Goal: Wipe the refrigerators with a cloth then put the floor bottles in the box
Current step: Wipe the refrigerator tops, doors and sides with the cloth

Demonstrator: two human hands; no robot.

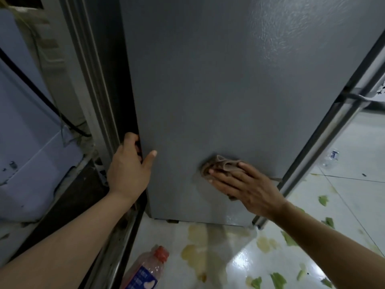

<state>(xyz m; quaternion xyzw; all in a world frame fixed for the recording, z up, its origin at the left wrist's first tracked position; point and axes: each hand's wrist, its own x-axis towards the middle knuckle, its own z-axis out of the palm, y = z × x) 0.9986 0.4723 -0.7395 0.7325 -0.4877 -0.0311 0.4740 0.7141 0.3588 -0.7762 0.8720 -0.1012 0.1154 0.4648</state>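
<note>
Right hand presses a crumpled brown cloth flat-fingered against the grey refrigerator side; left hand grips its edge.

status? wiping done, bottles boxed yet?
Nothing looks finished. In hand: right hand presses the cloth flat on the fridge side; left hand grips its edge. Left: red-capped bottle and clear bottle lie on the floor. No box in view.
</note>
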